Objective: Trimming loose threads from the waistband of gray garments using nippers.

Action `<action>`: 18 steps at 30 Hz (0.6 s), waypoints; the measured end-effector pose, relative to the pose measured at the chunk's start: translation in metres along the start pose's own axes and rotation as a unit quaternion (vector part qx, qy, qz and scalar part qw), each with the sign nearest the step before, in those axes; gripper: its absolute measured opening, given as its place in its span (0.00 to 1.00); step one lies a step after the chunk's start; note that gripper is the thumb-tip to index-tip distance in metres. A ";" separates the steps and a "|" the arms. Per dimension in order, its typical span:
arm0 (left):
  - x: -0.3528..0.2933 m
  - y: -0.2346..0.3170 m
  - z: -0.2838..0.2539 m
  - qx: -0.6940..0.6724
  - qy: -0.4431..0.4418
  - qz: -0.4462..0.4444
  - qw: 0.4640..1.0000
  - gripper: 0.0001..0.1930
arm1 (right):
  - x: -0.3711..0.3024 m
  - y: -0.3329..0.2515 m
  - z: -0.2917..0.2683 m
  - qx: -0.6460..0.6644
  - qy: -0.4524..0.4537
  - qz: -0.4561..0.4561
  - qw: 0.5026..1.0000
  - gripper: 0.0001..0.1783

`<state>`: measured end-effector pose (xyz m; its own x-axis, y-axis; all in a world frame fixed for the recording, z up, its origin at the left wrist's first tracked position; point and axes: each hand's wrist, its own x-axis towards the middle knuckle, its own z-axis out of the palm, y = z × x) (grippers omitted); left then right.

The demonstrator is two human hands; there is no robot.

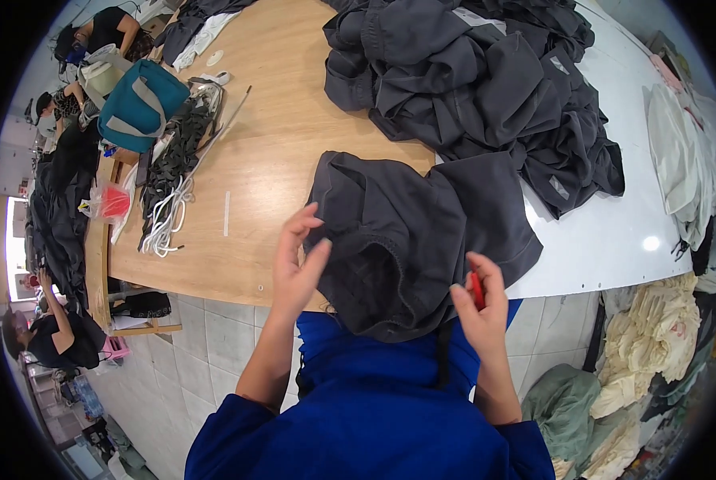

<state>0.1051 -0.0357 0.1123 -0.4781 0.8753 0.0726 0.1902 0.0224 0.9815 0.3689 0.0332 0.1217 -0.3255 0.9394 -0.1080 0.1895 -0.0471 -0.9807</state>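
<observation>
A pair of dark grey shorts [422, 216] lies at the table's front edge, its gathered waistband opening toward me and hanging slightly over the edge. My left hand [298, 264] is at the left side of the waistband, fingers apart and thumb lifted, gripping nothing. On the other side, my right hand [484, 308] is curled around a small red tool [476, 290], most of which the fingers hide. That hand is beside the right leg of the shorts; whether it touches the cloth I cannot tell.
Behind the shorts rises a heap of dark grey garments [470, 88]. At left are a teal bag [143, 106], white cords [166, 212] and dark straps. Cream cloth [650, 336] and green cloth [566, 400] are piled low at right. Other people work at far left.
</observation>
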 end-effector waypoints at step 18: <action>0.012 0.001 0.027 0.244 -0.106 0.128 0.955 0.11 | 0.019 0.025 -0.020 0.285 -0.251 0.235 0.895 0.03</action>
<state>0.1225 -0.0121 0.1097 -0.1880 0.9593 0.2106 0.6798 -0.0277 0.7329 0.3861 0.0563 0.0985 -0.7357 0.5062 -0.4499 -0.0414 -0.6967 -0.7162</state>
